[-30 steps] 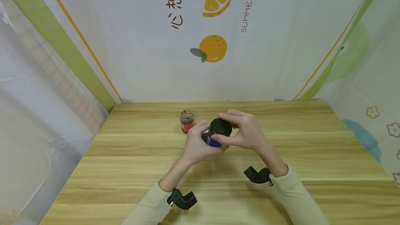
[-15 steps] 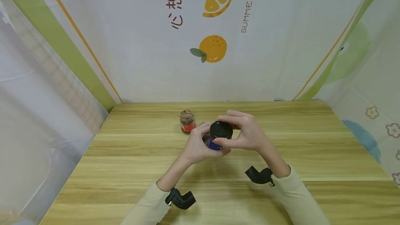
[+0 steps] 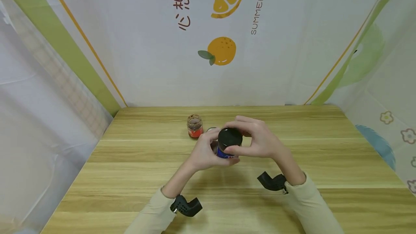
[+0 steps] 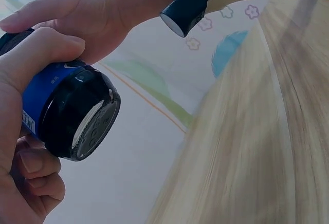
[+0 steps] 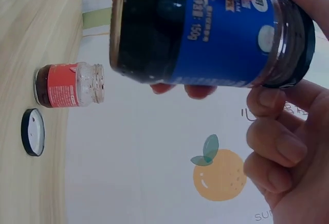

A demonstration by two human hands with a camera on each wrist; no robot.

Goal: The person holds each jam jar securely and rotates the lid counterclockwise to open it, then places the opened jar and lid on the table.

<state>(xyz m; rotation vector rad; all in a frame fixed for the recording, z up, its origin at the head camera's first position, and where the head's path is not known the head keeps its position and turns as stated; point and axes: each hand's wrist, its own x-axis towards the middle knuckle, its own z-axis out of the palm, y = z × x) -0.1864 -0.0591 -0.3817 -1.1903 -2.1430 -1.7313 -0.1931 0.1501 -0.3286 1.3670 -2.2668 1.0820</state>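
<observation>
A glass jar with a blue label [image 5: 221, 44] and dark contents is held in the air above the table. My left hand [image 3: 206, 152] grips its body, with the thumb across the label in the left wrist view. My right hand [image 3: 255, 138] holds the black lid [image 3: 230, 137] between thumb and fingers. In the right wrist view the lid [image 5: 303, 44] sits on the jar's mouth; whether it is loose I cannot tell. Behind my left hand stands a red-labelled glass jar [image 3: 195, 127] without a lid, some dark contents at its bottom.
A loose jar lid [image 5: 34, 132] lies on the wooden table [image 3: 146, 176] beside the red-labelled jar, its pale inner side up. A white printed cloth [image 3: 156, 64] hangs along the table's back edge. Both wrists wear black camera mounts [image 3: 186, 206].
Both hands and the blue-labelled jar have come slightly nearer to me. More of the loose lid now shows behind my left hand. The red-labelled jar has stayed in place.
</observation>
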